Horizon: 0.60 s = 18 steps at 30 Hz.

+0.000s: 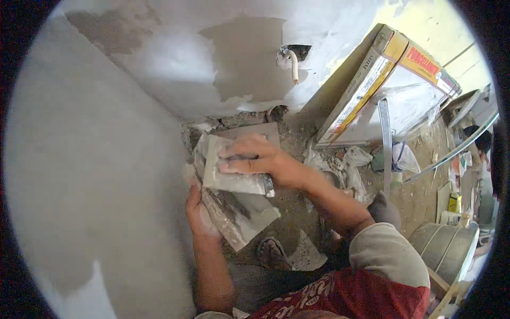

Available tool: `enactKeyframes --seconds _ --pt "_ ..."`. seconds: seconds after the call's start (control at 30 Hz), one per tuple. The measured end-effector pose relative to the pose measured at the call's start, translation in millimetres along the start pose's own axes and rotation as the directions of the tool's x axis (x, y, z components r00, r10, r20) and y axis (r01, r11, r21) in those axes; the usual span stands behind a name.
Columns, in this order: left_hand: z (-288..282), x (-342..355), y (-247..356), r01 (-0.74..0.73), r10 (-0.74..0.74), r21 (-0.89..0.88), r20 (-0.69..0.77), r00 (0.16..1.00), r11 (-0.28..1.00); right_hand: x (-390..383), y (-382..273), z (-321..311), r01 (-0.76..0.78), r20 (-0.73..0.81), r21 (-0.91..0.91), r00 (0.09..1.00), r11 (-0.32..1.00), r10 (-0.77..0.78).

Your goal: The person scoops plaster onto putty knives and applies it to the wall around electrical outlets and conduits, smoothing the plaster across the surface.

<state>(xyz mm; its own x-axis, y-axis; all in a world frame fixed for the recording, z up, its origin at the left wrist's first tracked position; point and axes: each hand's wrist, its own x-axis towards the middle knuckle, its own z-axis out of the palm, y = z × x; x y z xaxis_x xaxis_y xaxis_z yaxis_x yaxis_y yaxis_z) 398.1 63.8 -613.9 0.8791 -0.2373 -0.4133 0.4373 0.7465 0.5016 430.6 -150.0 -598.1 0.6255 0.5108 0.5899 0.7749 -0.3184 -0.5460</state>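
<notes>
My right hand [252,157] grips a wide, pale putty knife [234,179], its fingers laid across the blade; a dark strip shows at the blade's right end. Directly beneath it is a flat plaster board [236,234], tilted and streaked with wet grey plaster. My left hand [201,212] is closed around the board's left edge, its fingers partly hidden underneath. The knife overlaps the board, and I cannot tell how firmly they touch. Behind both lies a grey flat sheet [268,130] near the foot of the wall.
Grey plastered wall [106,175] rises close on the left. On the wall ahead, a damp plaster patch [244,58] sits beside a hole with a white cable [295,66]. A tile box [393,80] leans at right. A metal drum [443,247] and a person [481,141] are farther right.
</notes>
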Motion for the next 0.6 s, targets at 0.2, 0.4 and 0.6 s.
enactKeyframes --seconds 0.2,0.4,0.6 --pt "-18.5 6.8 12.3 -0.018 0.094 -0.186 0.41 0.907 0.982 -61.0 61.4 18.3 -0.411 -0.197 0.045 0.89 0.91 0.412" --pt "-3.6 6.2 19.4 -0.142 0.143 -0.023 0.008 0.99 0.99 -80.8 125.0 14.3 -0.625 -0.775 0.446 0.089 0.64 0.626" --pt "10.2 11.5 16.5 -0.165 0.166 0.013 -0.044 0.985 0.986 -26.8 175.8 36.6 -0.557 -0.871 0.454 -0.113 0.695 0.478"
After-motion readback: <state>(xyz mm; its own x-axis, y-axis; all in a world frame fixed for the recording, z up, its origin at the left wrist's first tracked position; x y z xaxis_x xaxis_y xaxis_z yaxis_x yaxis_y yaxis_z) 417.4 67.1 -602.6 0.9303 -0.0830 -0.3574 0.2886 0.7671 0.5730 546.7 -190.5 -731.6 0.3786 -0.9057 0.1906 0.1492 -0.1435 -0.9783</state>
